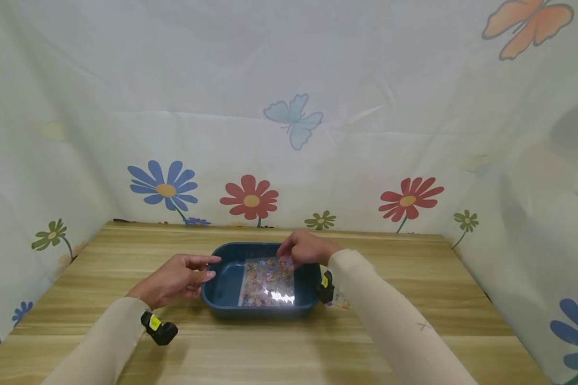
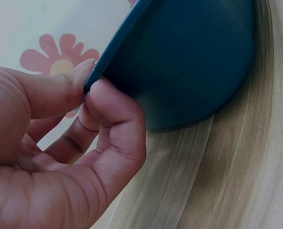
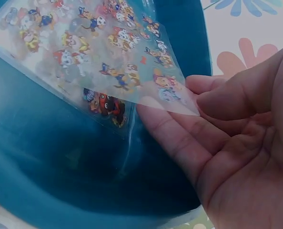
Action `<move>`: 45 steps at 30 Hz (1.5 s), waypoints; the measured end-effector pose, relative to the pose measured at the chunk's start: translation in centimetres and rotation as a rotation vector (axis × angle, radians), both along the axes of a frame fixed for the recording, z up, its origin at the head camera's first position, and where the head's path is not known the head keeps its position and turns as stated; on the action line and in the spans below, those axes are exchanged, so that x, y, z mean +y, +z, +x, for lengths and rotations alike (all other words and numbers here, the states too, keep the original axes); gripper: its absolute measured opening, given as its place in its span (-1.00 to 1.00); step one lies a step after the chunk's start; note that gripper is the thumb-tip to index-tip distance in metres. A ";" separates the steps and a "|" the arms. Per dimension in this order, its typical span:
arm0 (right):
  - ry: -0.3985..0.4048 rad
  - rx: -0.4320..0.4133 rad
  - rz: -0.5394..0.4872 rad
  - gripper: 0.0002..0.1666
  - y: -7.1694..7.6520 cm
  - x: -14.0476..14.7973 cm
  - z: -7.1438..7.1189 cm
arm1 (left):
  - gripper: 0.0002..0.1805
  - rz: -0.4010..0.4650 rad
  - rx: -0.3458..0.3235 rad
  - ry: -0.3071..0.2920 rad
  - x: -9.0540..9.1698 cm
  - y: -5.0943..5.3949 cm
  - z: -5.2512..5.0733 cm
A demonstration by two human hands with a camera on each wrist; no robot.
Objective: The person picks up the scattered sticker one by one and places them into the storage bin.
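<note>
A dark blue-green plastic basin [image 1: 223, 286] with rounded corners stands on the table. Its left rim is pinched by my left hand [image 1: 175, 278], thumb on the rim and curled index finger beneath it, as the left wrist view shows [image 2: 108, 129]. With thumb and fingers my right hand [image 1: 308, 248] holds the corner of a clear sheet of cartoon stickers [image 1: 265, 280]. In the right wrist view, that sticker sheet [image 3: 75, 47] slants over the basin's inside, and more stickers [image 3: 105, 106] show below its edge. The right hand [image 3: 241, 124] is over the basin's rim.
The wood-grain table [image 1: 250, 353] spreads around the basin. A small colourful item [image 1: 339, 302] lies beside the basin's right end, partly hidden by my right wrist. A white cloth [image 1: 212, 128] printed with flowers and butterflies hangs behind and at both sides.
</note>
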State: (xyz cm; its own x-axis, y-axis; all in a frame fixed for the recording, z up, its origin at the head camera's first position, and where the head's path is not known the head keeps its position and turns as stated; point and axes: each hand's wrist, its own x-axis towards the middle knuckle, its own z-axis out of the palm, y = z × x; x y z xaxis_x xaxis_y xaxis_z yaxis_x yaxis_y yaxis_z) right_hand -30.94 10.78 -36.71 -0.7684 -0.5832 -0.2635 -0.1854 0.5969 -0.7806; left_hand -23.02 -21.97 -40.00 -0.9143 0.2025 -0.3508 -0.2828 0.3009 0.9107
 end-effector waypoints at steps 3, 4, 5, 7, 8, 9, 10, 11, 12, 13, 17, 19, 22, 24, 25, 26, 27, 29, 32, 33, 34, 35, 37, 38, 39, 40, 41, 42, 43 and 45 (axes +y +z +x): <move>0.014 0.003 0.020 -0.37 0.0 0.0 0.1 | -0.35 0.005 -0.003 -0.003 0.0 0.0 0.0; 0.016 0.005 0.029 -0.37 0.1 0.0 0.1 | -0.35 0.007 -0.003 -0.005 0.0 0.0 -0.1; 0.017 0.004 0.036 -0.37 0.0 0.0 0.1 | -0.35 0.008 -0.003 -0.006 0.1 0.0 -0.1; 0.020 0.008 0.056 -0.39 0.0 0.0 0.1 | -0.35 0.016 -0.004 -0.009 0.0 0.0 -0.1; 0.022 0.009 0.062 -0.42 0.0 0.0 0.1 | -0.35 0.020 -0.005 -0.012 0.0 0.0 -0.1; 0.024 0.012 0.071 -0.43 0.0 0.0 0.1 | -0.35 0.025 -0.007 -0.015 0.0 0.0 0.0; 0.029 0.016 0.079 -0.44 0.0 0.0 0.0 | -0.34 0.029 -0.009 -0.017 -0.1 0.0 0.0; 0.036 0.022 0.087 -0.43 0.0 -0.1 0.0 | -0.34 0.032 -0.010 -0.018 -0.1 0.1 0.0; 0.042 0.030 0.096 -0.43 0.0 -0.1 0.0 | -0.34 0.035 -0.012 -0.018 -0.1 0.1 0.0; 0.047 0.041 0.104 -0.43 0.0 -0.1 0.0 | -0.34 0.037 -0.014 -0.019 -0.1 0.1 0.0; 0.063 0.069 0.123 -0.37 0.0 0.0 0.0 | -0.35 0.033 -0.015 -0.014 -0.1 0.1 0.0; 0.068 0.076 0.125 -0.38 0.1 0.1 0.0 | -0.35 0.032 -0.017 -0.011 -0.1 0.1 0.0; 0.078 0.085 0.130 -0.41 0.1 0.1 -0.1 | -0.35 0.029 -0.017 -0.007 -0.1 0.1 0.0; 0.081 0.096 0.137 -0.44 0.0 0.1 -0.2 | -0.35 0.028 -0.018 -0.008 -0.1 0.1 0.0; 0.082 0.098 0.139 -0.44 0.0 0.1 -0.2 | -0.35 0.028 -0.018 -0.009 -0.1 0.1 -0.1; 0.084 0.101 0.142 -0.44 -0.1 0.1 -0.2 | -0.34 0.029 -0.020 -0.011 -0.1 0.1 -0.1; 0.084 0.104 0.146 -0.44 -0.1 0.1 -0.2 | -0.34 0.030 -0.020 -0.011 -0.1 0.1 0.0; 0.081 0.118 0.151 -0.43 -0.1 0.2 -0.2 | -0.32 0.034 -0.022 -0.014 -0.1 0.1 0.0; 0.078 0.143 0.149 -0.44 0.0 0.3 -0.1 | -0.31 0.036 -0.020 -0.018 -0.1 0.1 0.0; 0.076 0.153 0.147 -0.45 0.1 0.4 -0.1 | -0.31 0.035 -0.019 -0.018 -0.1 0.1 0.0; 0.074 0.162 0.141 -0.47 0.1 0.4 0.0 | -0.31 0.034 -0.019 -0.018 -0.1 0.1 0.0; 0.068 0.162 0.130 -0.49 0.1 0.5 0.0 | -0.31 0.033 -0.019 -0.016 -0.1 0.1 0.0; 0.047 0.137 0.094 -0.53 0.1 0.6 0.1 | -0.31 0.028 -0.020 -0.011 -0.1 0.1 0.1; 0.034 0.118 0.070 -0.54 0.1 0.7 0.2 | -0.30 0.027 -0.019 -0.016 -0.1 0.1 0.1; 0.019 0.095 0.044 -0.56 0.0 0.8 0.3 | -0.31 0.026 -0.020 -0.013 -0.1 0.1 0.1; 0.002 0.068 0.013 -0.57 0.0 0.8 0.3 | -0.32 0.026 -0.021 -0.011 -0.1 0.1 0.1; -0.014 0.043 -0.019 -0.58 0.0 0.9 0.4 | -0.32 0.026 -0.022 -0.009 -0.1 0.1 0.1; -0.030 0.019 -0.046 -0.60 0.0 1.0 0.4 | -0.32 0.025 -0.021 -0.011 -0.1 0.1 0.1; -0.045 -0.002 -0.074 -0.61 0.0 1.0 0.5 | -0.32 0.023 -0.020 -0.012 -0.1 0.1 0.1; -0.076 -0.029 -0.119 -0.65 0.0 1.2 0.6 | -0.33 0.023 -0.021 -0.007 0.0 0.1 0.0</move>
